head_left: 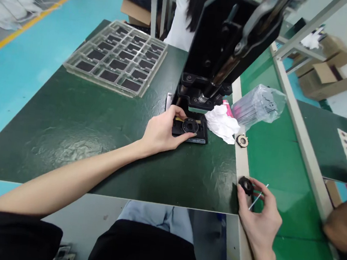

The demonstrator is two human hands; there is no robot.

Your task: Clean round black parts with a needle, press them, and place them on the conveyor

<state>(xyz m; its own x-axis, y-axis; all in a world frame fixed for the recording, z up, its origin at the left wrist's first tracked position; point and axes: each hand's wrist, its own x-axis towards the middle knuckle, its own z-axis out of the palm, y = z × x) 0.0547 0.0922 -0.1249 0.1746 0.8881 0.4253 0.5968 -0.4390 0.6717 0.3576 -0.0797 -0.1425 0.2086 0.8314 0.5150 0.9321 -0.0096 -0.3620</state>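
Observation:
My left hand (163, 131) reaches to the base of a black press (213, 59). Its thumb and fingers close around a round black part (190, 125) that sits in a black fixture (203, 136) under the press head. At the right edge of the table, my right hand (261, 211) pinches a black ring-shaped part (246, 185) between thumb and fingers. A thin white stick (259, 197) also rests among those fingers. Beyond this hand, a round part with a pale face (242, 140) lies on the light rail.
A clear tray (103, 82) with dark pads in its compartments lies at the far left of the table. Crumpled white tissue (222, 123) and a plastic bag (257, 106) lie right of the press. A green conveyor belt (296, 210) runs alongside; another person's arm (345, 220) is beyond it.

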